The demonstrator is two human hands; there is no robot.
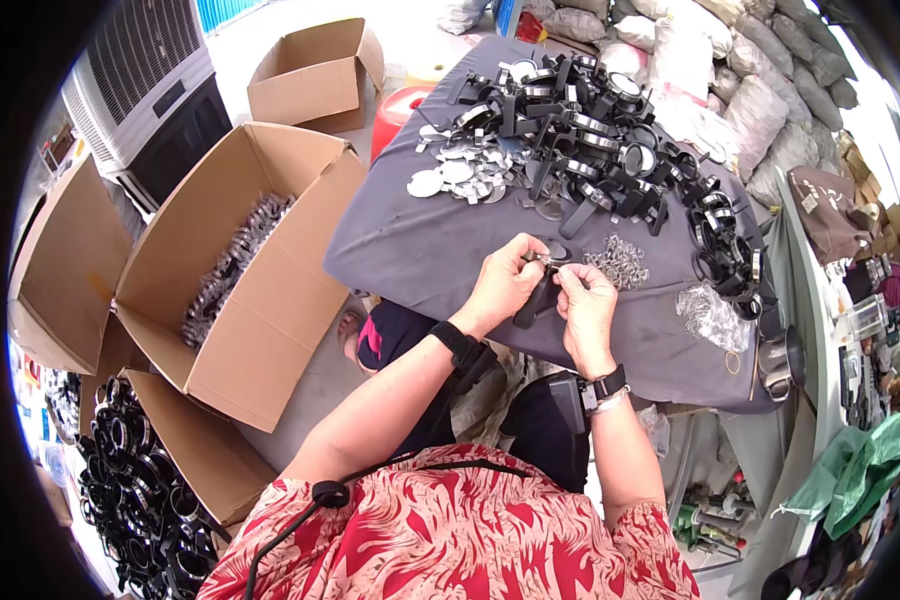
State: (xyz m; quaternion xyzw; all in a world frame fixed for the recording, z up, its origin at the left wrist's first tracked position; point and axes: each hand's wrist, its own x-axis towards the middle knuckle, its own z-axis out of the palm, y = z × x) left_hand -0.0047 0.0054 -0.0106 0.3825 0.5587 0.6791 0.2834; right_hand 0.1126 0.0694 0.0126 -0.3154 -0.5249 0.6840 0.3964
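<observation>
Near the front of the grey-covered table [410, 245], both my hands meet over a black part with a flat strap-like handle [530, 308] and a rounded silver-edged end. My left hand [505, 285] is closed around that end from the left. My right hand [587, 305] pinches at the same end from the right; my fingertips hide whatever small piece may be between them. Just beyond my right hand lies a small pile of shiny clips [618, 262]. A big heap of similar black parts with silver rings [590, 130] covers the far side, beside loose flat silver discs [457, 172].
A clear plastic bag [712, 315] and a rubber band [733, 362] lie at the table's right. On the left stands an open carton [280, 290] with shiny parts inside; more black ringed parts [135, 490] are piled below it. A red stool [400, 112] stands behind the table's left corner.
</observation>
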